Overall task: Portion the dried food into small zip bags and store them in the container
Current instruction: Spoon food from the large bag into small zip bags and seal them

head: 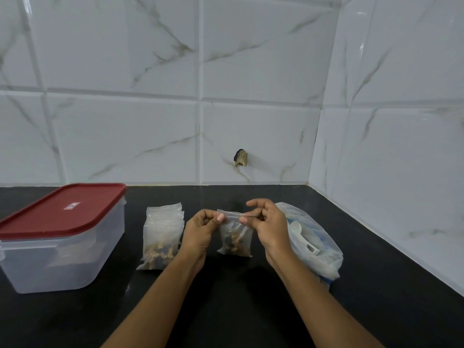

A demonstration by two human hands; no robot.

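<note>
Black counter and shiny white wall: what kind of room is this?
Probably a home kitchen: a black counter in a corner of glossy tiled walls, a red-lidded food container, and filled zip bags of dried food stacked beside it.

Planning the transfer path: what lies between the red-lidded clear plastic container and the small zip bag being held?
Head view: a stack of filled small clear zip bags sits on the black countertop between them, beside the left hand.

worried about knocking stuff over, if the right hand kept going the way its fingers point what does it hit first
The right hand pinches the small bag; going on leftward it would likely meet the left hand first, then perhaps the stack of bags.
</note>
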